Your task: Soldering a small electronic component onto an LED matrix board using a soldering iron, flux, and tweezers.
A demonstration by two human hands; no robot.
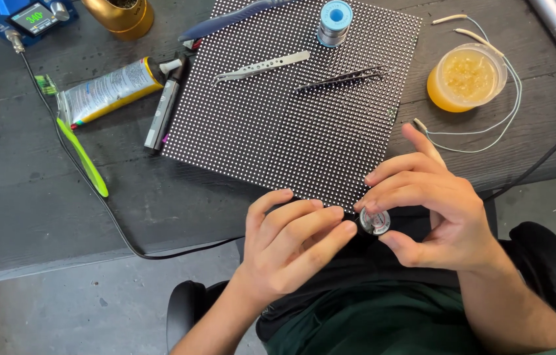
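A small round black jar with a silvery inside (374, 222) is held between both hands just in front of the table's near edge. My left hand (291, 240) grips its left side with curled fingers. My right hand (430, 200) pinches its top and right side with thumb and fingertips. Behind them lies a square black panel covered in rows of tiny dots (304, 125). On the panel rest silver tweezers (261, 67), dark tweezers (340, 79) and a blue spool of solder (335, 21).
Left of the panel lie a black pen-shaped tool (165, 108), a squeezed tube (108, 89) and a green stick (84, 158). A blue station with a display (24, 16) and a brass stand (120, 13) sit at the back left. An orange tub (467, 77) and white wires (488, 125) are at the right.
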